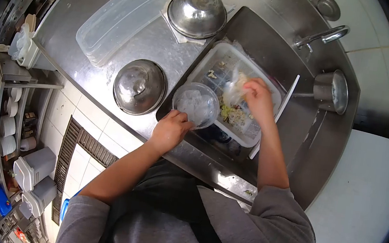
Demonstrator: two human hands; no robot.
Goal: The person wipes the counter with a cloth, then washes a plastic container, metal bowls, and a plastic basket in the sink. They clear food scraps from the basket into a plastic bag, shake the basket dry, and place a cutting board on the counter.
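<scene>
A clear round container (190, 91) with translucent, ice-like pieces in it is held at its near rim by my left hand (172, 131), fingers closed. Beneath and beside it, a white perforated basket (250, 141) sits in the sink, with pale and greenish food scraps (233, 114) on its bottom. Over the basket, my right hand (258, 99) has its fingers pinched on a blurred, translucent piece that looks like a plastic bag (235, 87). What lies inside that piece is too smeared to make out.
Two upturned metal bowls (140, 86) rest on the steel counter, one of them on a white cloth (181, 37). Behind them lies a large clear plastic tub (119, 22). A faucet (331, 35) and a metal pot (330, 91) are at the sink's right side.
</scene>
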